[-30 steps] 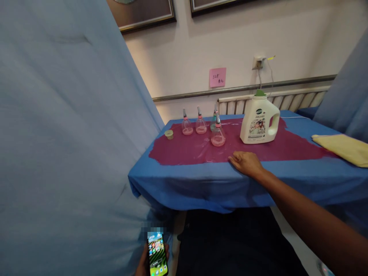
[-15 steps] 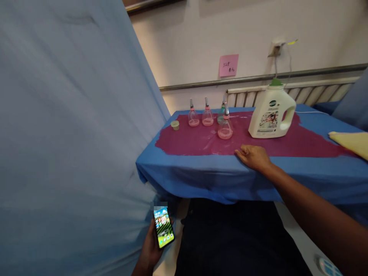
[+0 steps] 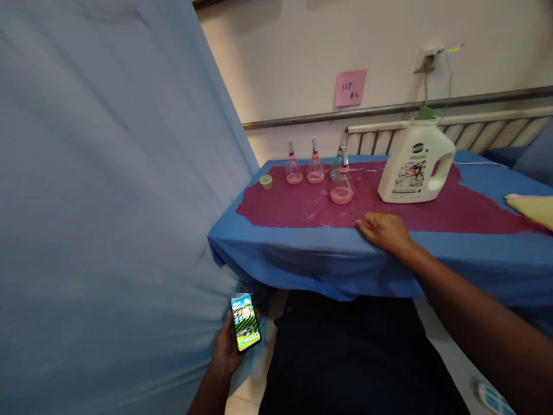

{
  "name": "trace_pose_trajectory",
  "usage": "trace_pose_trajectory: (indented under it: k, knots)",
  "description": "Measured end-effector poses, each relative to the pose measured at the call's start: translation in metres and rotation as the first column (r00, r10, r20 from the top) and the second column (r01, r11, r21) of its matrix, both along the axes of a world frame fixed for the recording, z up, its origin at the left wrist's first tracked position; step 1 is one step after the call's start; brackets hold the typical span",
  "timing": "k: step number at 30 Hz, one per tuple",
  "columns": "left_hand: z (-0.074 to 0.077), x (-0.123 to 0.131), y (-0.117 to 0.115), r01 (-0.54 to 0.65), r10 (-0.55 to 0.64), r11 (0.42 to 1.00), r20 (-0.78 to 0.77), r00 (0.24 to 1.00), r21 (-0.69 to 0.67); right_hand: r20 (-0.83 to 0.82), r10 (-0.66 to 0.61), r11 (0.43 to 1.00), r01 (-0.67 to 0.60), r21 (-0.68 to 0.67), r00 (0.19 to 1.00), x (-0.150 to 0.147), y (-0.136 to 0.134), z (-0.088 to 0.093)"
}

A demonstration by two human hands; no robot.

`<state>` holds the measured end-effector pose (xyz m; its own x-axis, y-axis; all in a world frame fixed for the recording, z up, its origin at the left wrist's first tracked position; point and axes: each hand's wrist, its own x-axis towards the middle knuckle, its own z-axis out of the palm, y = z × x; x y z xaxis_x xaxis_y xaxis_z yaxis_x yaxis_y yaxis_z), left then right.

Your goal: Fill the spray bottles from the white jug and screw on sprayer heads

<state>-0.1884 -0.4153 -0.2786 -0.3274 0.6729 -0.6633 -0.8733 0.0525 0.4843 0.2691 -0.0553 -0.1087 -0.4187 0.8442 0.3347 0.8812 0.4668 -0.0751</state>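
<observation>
Phone (image 3: 245,324) is gripped in L hand (image 3: 225,351) fingers, lit screen up, in front of blue-draped tbl. (image 3: 302,245). R hand (image 3: 384,231), fingers curled closed, is rested at maroon sheet (image 3: 283,207) edge, nr. jug (image 3: 408,173).

Left hand (image 3: 228,346) at 7 o'clock, grips phone (image 3: 246,323), screen lit, facing up. Right hand (image 3: 385,231) near 3 o'clock, loose fist, rests across near edge of maroon sheet (image 3: 276,210) on blue tabletop (image 3: 488,248). Jug (image 3: 410,173) upright on sheet, at right hand's 1 o'clock, green piece at mouth. Three bottles (image 3: 342,195), pink liquid, upright, at right hand's 10 to 11 o'clock; teal bottle (image 3: 335,168) partly hidden behind nearest one. Cup (image 3: 266,183) at sheet's 10 o'clock. Cloth (image 3: 533,208) at 3 o'clock, frame edge. Note (image 3: 351,87) on wall, 1 o'clock. Curtain (image 3: 112,190) fills 9 o'clock.
</observation>
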Motion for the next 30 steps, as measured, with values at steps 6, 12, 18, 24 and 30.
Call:
trace_pose_trajectory:
  k: [6, 12, 18, 24, 30]
  knots:
    - [0.011, 0.009, 0.003, 0.006, -0.007, 1.000, -0.032, 0.999, -0.020, 0.009, -0.006, 1.000, 0.006, -0.009, 1.000, 0.001, -0.001, 0.001]
    - [0.011, 0.010, 0.004, 0.016, -0.016, 1.000, -0.007, 1.000, 0.004, 0.014, -0.015, 1.000, 0.015, -0.011, 1.000, 0.000, 0.000, 0.000]
    - [0.011, 0.018, 0.007, 0.011, -0.012, 1.000, 0.031, 0.999, 0.020, 0.017, -0.015, 1.000, 0.015, -0.008, 1.000, 0.001, 0.000, 0.000]
    - [0.018, 0.028, 0.010, 0.010, -0.010, 1.000, 0.033, 0.999, 0.003, 0.011, -0.008, 1.000, 0.008, -0.007, 1.000, 0.000, -0.001, 0.002]
    - [0.024, 0.064, 0.005, 0.145, -0.143, 0.975, 0.027, 0.989, -0.166, 0.004, -0.001, 1.000, 0.001, -0.009, 1.000, -0.004, 0.000, 0.003]
